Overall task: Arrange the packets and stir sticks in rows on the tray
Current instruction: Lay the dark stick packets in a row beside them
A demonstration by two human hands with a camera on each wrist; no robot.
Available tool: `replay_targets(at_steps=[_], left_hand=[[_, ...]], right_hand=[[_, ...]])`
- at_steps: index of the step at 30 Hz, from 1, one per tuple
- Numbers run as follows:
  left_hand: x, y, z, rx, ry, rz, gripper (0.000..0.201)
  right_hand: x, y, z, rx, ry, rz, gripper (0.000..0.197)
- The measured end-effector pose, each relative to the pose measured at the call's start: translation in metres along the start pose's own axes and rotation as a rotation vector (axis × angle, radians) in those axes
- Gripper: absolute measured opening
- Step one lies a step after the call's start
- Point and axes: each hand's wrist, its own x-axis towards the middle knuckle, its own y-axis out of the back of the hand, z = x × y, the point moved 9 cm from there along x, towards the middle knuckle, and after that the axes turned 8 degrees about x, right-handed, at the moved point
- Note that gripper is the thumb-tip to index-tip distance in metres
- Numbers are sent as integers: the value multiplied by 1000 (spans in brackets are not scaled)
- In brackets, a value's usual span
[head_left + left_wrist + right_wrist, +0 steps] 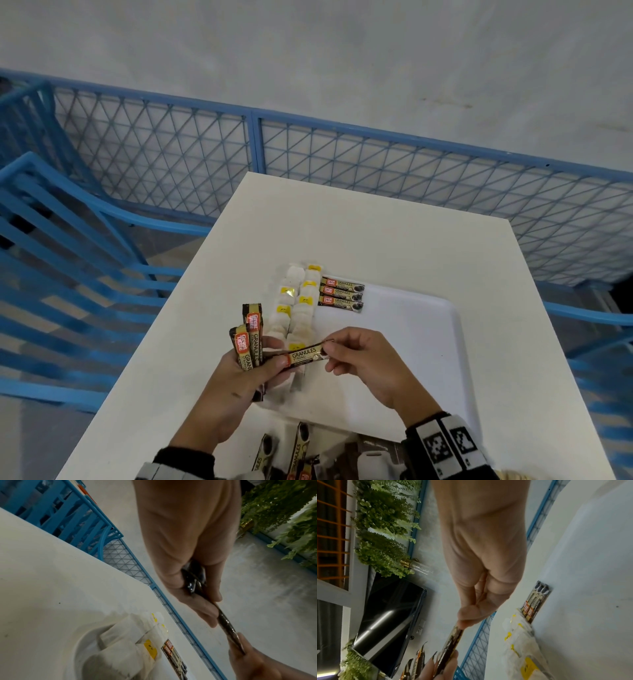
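A white tray (418, 342) lies on the white table (376, 233). Three coffee granule packets (340, 295) lie in a row at its far left corner. White packets with yellow labels (297, 305) lie in two columns along its left edge. My left hand (253, 370) grips a bunch of coffee packets (250, 332) above the tray's left side. One more coffee packet (303, 355) stretches between both hands: the left thumb holds one end and my right hand (346, 353) pinches the other end (456, 631). The same packet (226, 624) shows edge-on in the left wrist view.
Several more coffee packets (298, 448) lie on the table near its front edge, beside a dark box (373, 448). A blue mesh fence (253, 144) runs behind the table and blue chairs (68, 240) stand to the left.
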Motion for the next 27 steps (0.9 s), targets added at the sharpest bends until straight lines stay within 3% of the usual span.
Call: replay_targets(at_steps=[2,8,12,17,21,27], left_hand=[[-1,-2,-1,11,5,0,18],[1,-1,-10,97,33,42,13],[2,12,-12,231,85,112,6],[1,26,-8,331,82,139,26],[1,25,-6,261,81,161,38],[6,23,-13,71,163,169,10]], right_hand=[[-2,4,4,-18,-24,-13,7],[1,15,13,-65,-62,-8,8],[13,50,8,-7,-53,164,8],[34,106,10,-95,-76,427,10],[55,121,18,-137,-106,518,5],[80,124,30,-194,-91,599,20]])
